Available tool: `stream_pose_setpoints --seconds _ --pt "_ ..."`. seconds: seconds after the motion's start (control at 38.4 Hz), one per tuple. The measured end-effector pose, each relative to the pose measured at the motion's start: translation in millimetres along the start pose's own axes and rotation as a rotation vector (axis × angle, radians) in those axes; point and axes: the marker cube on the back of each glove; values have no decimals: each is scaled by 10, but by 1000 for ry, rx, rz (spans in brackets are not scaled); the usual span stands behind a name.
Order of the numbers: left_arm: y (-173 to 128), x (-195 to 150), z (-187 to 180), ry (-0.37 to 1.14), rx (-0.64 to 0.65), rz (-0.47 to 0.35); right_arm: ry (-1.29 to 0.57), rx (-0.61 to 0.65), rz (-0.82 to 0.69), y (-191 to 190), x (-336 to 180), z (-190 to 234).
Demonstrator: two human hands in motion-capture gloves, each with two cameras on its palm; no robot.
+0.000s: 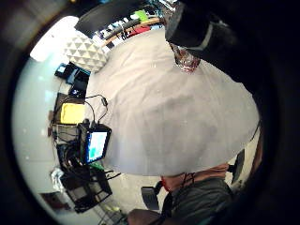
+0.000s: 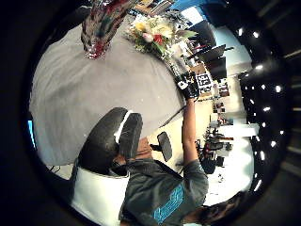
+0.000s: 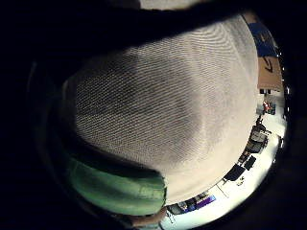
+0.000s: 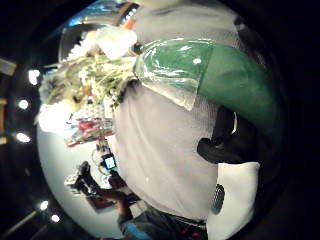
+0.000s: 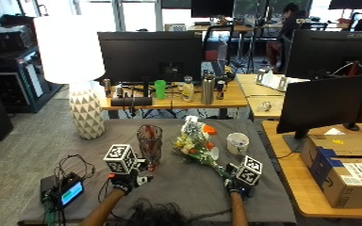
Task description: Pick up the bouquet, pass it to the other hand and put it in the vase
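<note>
Pickup step: right hand [image 5: 238, 184] reaches the bouquet [image 5: 194, 141] stem on the table [image 5: 187, 183]; its grip cannot be told. Left hand [image 5: 126, 181] waits, fingers unclear. Next, lift and pass.

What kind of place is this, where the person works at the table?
Probably an office or lab workspace: desks with large dark monitors, a cardboard box on the side desk, and a grey-covered table holding a bouquet and vase.

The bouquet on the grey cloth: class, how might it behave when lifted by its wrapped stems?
The bouquet is probably top-heavy, its blooms spreading beyond the green wrap, so the head may droop. The glossy wrap could be slippery.
</note>
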Motion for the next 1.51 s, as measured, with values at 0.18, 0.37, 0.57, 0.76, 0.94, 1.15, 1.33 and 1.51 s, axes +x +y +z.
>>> stream_pose_setpoints --seconds 0.18,0.37,0.57,0.76,0.94,1.15,1.33,1.51 --pt "18 -21 39 22 -22 -20 68 87 -1 34 -17 -66" --pt "26 -30 46 31 -17 -17 135 185 7 -16 -23 -83" --pt "24 -64 40 41 -1 -18 200 278 40 -167 -7 -29" --pt "-65 -39 6 59 -4 -15 177 284 66 -190 -44 -19" --pt "-99 110 -192 78 22 17 41 257 63 -51 -144 -223" --pt "-236 283 -446 200 82 88 -234 322 -49 301 -533 -758" --pt "-362 588 -641 417 78 183 -510 356 -203 666 -980 -1180" --pt "-561 1040 -777 747 0 250 -791 321 -403 906 -1516 -1304"
